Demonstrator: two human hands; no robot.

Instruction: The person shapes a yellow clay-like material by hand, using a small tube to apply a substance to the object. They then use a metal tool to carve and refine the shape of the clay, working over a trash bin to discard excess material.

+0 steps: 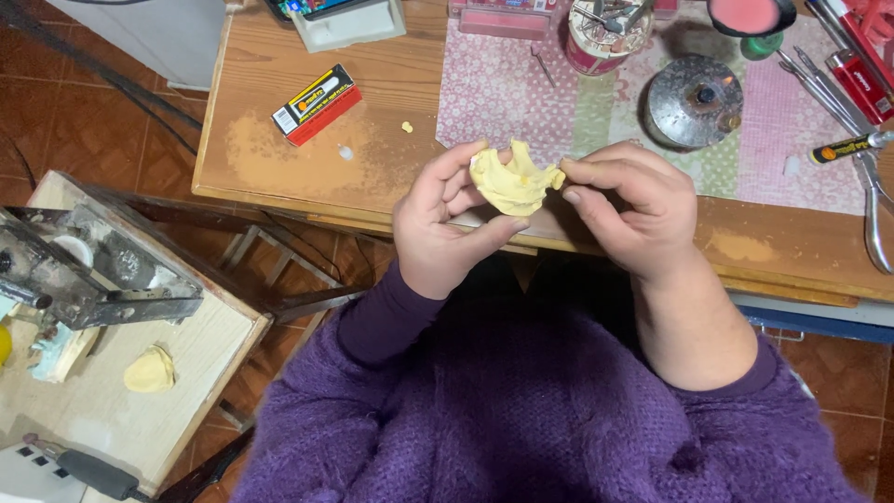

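A pale yellow plaster cast (514,183), shaped like a dental arch, is held up in front of the wooden workbench (307,168). My left hand (447,224) grips it from below and from the left, thumb under it. My right hand (629,210) pinches its right end with the fingertips. Both arms wear purple fuzzy sleeves.
On the bench lie a red and black small box (317,103), a tin of tools (606,33), a round metal lid (694,101), pliers (873,200) and a patterned cloth (521,93). A low side table (168,373) at left carries a metal press (84,275) and another yellow lump (150,370).
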